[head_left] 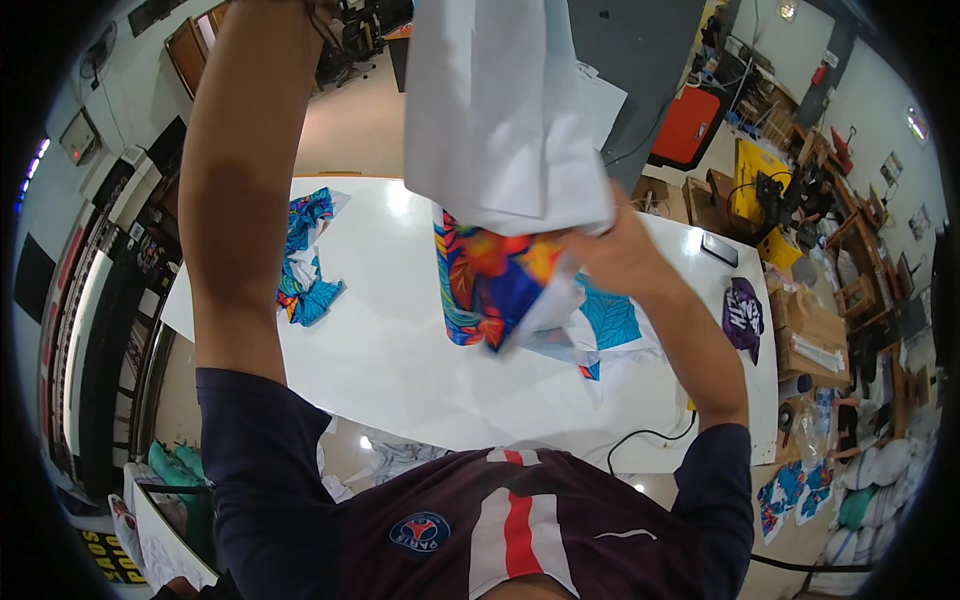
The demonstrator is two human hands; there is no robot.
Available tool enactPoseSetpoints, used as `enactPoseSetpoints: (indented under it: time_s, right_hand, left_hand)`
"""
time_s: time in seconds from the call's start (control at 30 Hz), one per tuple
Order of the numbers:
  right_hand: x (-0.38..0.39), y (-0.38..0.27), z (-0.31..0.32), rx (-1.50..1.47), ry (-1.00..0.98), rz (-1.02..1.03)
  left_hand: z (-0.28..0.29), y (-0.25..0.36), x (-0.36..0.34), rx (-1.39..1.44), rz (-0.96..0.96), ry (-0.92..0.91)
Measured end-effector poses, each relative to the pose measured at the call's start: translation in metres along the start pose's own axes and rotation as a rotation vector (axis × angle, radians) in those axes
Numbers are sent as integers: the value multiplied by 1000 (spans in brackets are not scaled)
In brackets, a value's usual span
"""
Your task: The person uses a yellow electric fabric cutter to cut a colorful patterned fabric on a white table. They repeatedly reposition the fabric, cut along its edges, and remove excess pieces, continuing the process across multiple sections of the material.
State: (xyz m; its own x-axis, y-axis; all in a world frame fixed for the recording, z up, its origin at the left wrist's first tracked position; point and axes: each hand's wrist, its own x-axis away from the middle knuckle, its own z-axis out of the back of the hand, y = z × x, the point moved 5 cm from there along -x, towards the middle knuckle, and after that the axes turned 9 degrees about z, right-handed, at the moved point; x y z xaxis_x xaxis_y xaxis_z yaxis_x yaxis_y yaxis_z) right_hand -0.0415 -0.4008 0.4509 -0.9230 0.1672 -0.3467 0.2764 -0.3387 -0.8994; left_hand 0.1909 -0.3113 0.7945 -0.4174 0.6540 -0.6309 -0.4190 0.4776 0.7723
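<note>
My left arm reaches up to the top edge, where my left hand (312, 14) is mostly cut off. A large white sheet (490, 110) hangs over the table. My right hand (605, 245), blurred, grips its lower right corner along with a colourful leaf-printed piece (490, 285) that has a white back. More printed pieces lie on the white table (370, 380): a teal one (610, 315) beside my right wrist and a bunched pile (308, 295) at the left.
A phone (720, 250), purple cloth (742, 310) and black cord (640, 435) are on the table's right. A long machine (105, 290) stands left. A red panel (685, 125), cartons (805, 340) and sacks (880, 460) crowd the right. A person (815, 200) is at back right.
</note>
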Motion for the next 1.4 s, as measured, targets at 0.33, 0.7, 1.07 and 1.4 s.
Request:
enactPoseSetpoints:
  time_s: [0.33,0.7,1.07,1.4]
  right_hand:
    - [21,43,33,-972,439,50]
    - [0,23,3,-853,535,-44]
    - [54,0,99,-579,529,190]
    - [196,-28,212,-244,982,488]
  left_hand:
    - [-86,-244,339,216,639,-315]
    - [-193,-389,476,-546,485,171]
    - [-36,-288,435,-259,352,93]
    - [244,-125,421,-1335,-155,827]
